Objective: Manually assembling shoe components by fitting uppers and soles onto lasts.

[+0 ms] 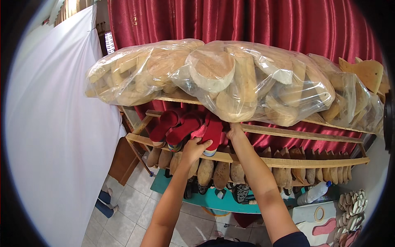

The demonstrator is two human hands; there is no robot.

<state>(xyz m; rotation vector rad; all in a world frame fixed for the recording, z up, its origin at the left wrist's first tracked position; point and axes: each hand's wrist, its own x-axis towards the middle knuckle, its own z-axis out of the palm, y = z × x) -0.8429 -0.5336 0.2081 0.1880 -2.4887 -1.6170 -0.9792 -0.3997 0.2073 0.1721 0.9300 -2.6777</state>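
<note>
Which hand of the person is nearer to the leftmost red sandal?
Left. The left hand is to the right of and below the leftmost red sandal; the right hand is farther right, past the other two red sandals.

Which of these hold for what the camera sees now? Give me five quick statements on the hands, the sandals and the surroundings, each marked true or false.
1. The left hand touches the rightmost red sandal. True.
2. The right hand is holding the bottle. False: the right hand is up at the wooden rack; the bottle is lower, toward the right.
3. Clear plastic bags hold pale wooden pieces. True.
4. The curtain behind the rack is green. False: the curtain is dark red.
5. A white sheet hangs on the left side of the view. True.
</note>
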